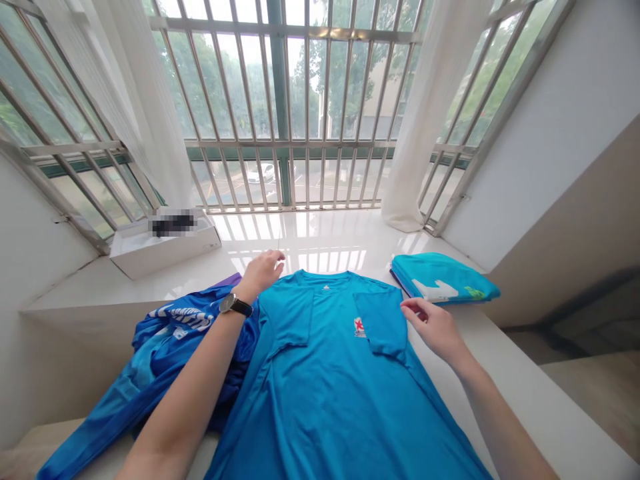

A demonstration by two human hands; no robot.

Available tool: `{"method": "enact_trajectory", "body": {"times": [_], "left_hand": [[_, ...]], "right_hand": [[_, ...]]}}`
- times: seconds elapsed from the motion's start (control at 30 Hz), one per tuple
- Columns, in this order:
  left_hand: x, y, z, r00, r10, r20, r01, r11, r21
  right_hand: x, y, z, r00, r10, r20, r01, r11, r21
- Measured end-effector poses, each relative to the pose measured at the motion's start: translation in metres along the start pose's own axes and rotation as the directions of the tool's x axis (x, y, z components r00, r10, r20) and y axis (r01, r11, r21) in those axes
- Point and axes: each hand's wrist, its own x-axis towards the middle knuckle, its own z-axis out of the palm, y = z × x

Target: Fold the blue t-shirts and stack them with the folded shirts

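On my far left, an open white cardboard box (173,252) sits on the glossy white window ledge (250,235). Nearer me is a rumpled heap of blue and purple garments (160,343), none of it folded as far as I can see. My left hand (263,272) is at the shirt's left shoulder, fingers loosely bent and a little apart, apparently holding nothing.

In front of me lies the teal-blue short-sleeved fabric T-shirt (325,393), front up. Both sleeves (383,323) are turned in over the chest; the body lies full length, so I judge its folding only begun. Its collar (326,275) points away from me, towards the barred window (281,87); its long axis runs straight towards me, the hem out of view.

My right hand (435,327) is at the right shoulder edge, thumb and forefinger close together; I can't tell whether they pinch cloth. Beyond it, a flat turquoise folded garment stack (425,267) looks finished.
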Motion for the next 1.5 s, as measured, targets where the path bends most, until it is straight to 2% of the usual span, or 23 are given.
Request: {"method": "enact_trajectory", "body": {"times": [0.1,0.17,0.23,0.3,0.4,0.53,0.63,0.8,0.9,1.1,1.2,1.37,1.5], "left_hand": [[0.007,0.057,-0.013,0.978,0.202,0.057,-0.202,0.979,-0.005],[0.012,0.1,-0.011,0.953,0.289,0.088,-0.287,0.957,-0.033],[0.017,0.138,0.0,0.943,0.295,0.154,-0.289,0.955,-0.058],[0.022,0.166,0.018,0.937,0.275,0.216,-0.269,0.961,-0.056],[0.026,0.188,0.049,0.934,0.256,0.249,-0.249,0.967,-0.062],[0.029,0.19,0.084,0.945,0.22,0.241,-0.203,0.975,-0.094],[0.029,0.186,0.098,0.946,0.215,0.243,-0.188,0.974,-0.129],[0.027,0.181,0.103,0.941,0.228,0.249,-0.18,0.963,-0.2],[0.025,0.179,0.105,0.941,0.239,0.24,-0.173,0.948,-0.266],[0.029,0.183,0.117,0.967,0.198,0.161,-0.096,0.867,-0.488],[0.031,0.188,0.121,0.973,0.162,0.163,-0.033,0.803,-0.596],[0.028,0.19,0.127,0.958,0.16,0.237,0.051,0.72,-0.692],[0.029,0.185,0.129,0.964,0.139,0.226,0.063,0.707,-0.704]], "right_hand": [[-0.04,-0.008,0.004,0.994,-0.033,0.106,0.037,0.999,-0.032],[-0.06,-0.016,0.014,0.99,-0.051,0.133,0.06,0.996,-0.064],[-0.073,-0.022,0.027,0.99,-0.056,0.129,0.07,0.991,-0.112],[-0.078,-0.024,0.04,0.991,-0.057,0.124,0.077,0.984,-0.161],[-0.08,-0.02,0.051,0.989,-0.078,0.123,0.102,0.975,-0.199],[-0.08,-0.011,0.054,0.982,-0.124,0.144,0.154,0.963,-0.221],[-0.079,-0.008,0.056,0.977,-0.143,0.155,0.182,0.945,-0.271],[-0.078,-0.004,0.064,0.969,-0.216,0.118,0.245,0.897,-0.369],[-0.079,-0.002,0.065,0.957,-0.282,0.063,0.285,0.885,-0.368],[-0.08,-0.01,0.057,0.936,-0.346,-0.062,0.326,0.921,-0.215],[-0.078,-0.013,0.053,0.924,-0.371,-0.09,0.357,0.923,-0.142],[-0.077,-0.012,0.053,0.914,-0.404,-0.037,0.398,0.91,-0.116],[-0.078,-0.01,0.054,0.916,-0.4,0.036,0.402,0.908,-0.118]]}}
